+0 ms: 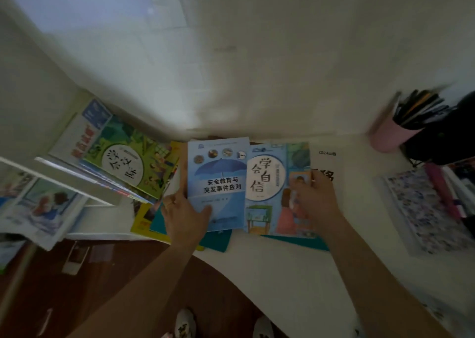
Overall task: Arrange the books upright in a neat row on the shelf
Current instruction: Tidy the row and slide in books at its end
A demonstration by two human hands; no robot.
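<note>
At the far left a light illustrated book [43, 209] lies tilted over the edge of a white shelf board [77, 181]. Just right of it a green-covered book [128, 163] leans at a slant on a few more books, none of them upright. Below these, yellow and teal books [149, 222] lie flat, partly hidden.

The left hand [183, 217] grips the blue umbrella book [218, 183] at its lower left corner, thumb laid across the front cover and fingers along the left edge; the cover faces the camera. Touching its right edge is the light blue book [272, 183] with large characters in a white circle, lying on the white desk [295, 281]. The right hand [316, 199] rests on the right part of this book with fingers curled; blur hides whether it pinches the cover, so I cannot tell its hold.

Behind that hand a white sheet with black print [326, 163] lies flat. Further right stands a pink pen cup [388, 134] full of pens, and a floral-patterned notebook [424, 209] lies near the desk's right end
</note>
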